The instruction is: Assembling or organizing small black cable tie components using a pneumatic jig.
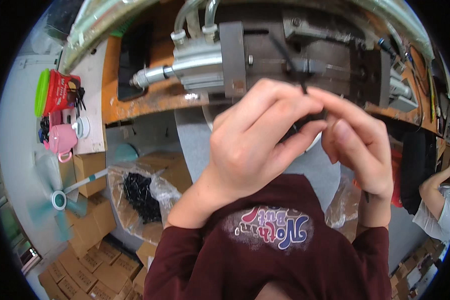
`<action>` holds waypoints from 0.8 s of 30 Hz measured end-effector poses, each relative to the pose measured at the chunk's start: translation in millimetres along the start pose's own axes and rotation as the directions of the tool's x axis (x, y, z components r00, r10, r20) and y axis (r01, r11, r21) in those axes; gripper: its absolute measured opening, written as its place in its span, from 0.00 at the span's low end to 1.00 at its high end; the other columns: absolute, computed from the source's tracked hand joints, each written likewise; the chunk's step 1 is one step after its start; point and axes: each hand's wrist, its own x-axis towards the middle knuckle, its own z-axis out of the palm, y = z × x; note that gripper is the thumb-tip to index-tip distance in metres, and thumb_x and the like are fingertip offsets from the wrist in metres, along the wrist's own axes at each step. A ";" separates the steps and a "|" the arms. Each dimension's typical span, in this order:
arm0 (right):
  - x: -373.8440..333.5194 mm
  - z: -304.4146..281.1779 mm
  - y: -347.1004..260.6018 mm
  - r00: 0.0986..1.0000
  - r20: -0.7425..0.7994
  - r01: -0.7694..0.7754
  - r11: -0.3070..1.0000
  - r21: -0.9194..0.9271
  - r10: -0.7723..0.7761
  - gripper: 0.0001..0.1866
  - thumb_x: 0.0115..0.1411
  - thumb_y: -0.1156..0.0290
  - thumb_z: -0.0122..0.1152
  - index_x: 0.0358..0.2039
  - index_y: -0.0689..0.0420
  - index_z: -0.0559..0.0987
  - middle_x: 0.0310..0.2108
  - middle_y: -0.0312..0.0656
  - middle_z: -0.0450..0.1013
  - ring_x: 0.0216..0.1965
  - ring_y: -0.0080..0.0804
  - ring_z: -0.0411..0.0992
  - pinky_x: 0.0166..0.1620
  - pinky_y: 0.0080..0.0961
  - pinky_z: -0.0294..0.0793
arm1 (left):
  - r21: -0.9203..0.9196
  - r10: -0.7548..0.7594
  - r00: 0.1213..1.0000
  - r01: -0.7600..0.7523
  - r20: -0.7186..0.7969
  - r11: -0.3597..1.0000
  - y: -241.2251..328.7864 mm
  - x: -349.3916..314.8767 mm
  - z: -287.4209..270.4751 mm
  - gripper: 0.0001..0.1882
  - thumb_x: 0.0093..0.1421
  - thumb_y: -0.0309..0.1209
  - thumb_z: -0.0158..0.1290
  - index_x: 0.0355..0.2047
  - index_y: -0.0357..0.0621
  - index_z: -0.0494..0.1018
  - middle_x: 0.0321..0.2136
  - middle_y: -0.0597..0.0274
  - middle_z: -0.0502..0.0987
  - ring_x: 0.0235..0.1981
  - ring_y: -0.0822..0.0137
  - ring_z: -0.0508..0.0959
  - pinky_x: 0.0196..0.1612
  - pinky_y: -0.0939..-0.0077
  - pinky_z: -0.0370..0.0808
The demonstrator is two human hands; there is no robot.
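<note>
A thin black strip, blurred at its upper part, rises from between my fingertips in front of the bench machine. My left hand is closed in a pinch on its lower end. Against those fingertips lies the index finger of my right hand, also closed around the strip, with the other fingers curled. The fingers partly hide its lower end. Just beyond my hands is the machine, with a silver cylinder, a dark upright block and a pin-like fixture on its dark bed.
A dark flat device lies on the bench's left end. Beside it stand a red tub and a pink cup. Lower left are a fan, a bag of black pieces and cardboard boxes. Another person sits far right.
</note>
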 end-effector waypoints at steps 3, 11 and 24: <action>-2.4 -2.7 2.5 1.000 0.028 -0.009 1.000 0.012 0.009 0.29 0.68 0.57 0.41 0.57 0.72 0.69 0.16 0.30 0.62 0.15 0.11 0.56 0.18 0.11 0.48 | 0.046 0.104 0.994 -0.105 0.018 0.993 -2.3 -2.8 -5.8 0.17 0.42 0.18 0.65 0.35 0.35 0.80 0.32 0.57 0.77 0.30 0.67 0.79 0.30 0.80 0.78; -18.4 -37.6 7.3 0.997 -0.070 0.032 0.986 0.162 -0.021 0.45 0.47 0.66 0.57 0.62 0.76 0.55 0.38 0.40 0.63 0.29 0.17 0.60 0.32 0.12 0.60 | -0.161 -0.099 0.990 0.115 0.105 0.980 0.4 -14.1 -23.3 0.18 0.42 0.14 0.65 0.37 0.28 0.79 0.44 0.46 0.74 0.34 0.64 0.82 0.31 0.81 0.82; -46.3 -64.4 20.2 0.877 -0.348 0.334 0.941 -0.053 -0.331 0.23 0.70 0.70 0.44 0.60 0.72 0.62 0.54 0.61 0.67 0.40 0.24 0.72 0.34 0.09 0.78 | 0.383 0.189 0.968 -0.239 0.164 0.892 -14.0 -14.1 20.3 0.07 0.51 0.24 0.59 0.31 0.32 0.78 0.44 0.49 0.79 0.22 0.70 0.76 0.27 0.76 0.74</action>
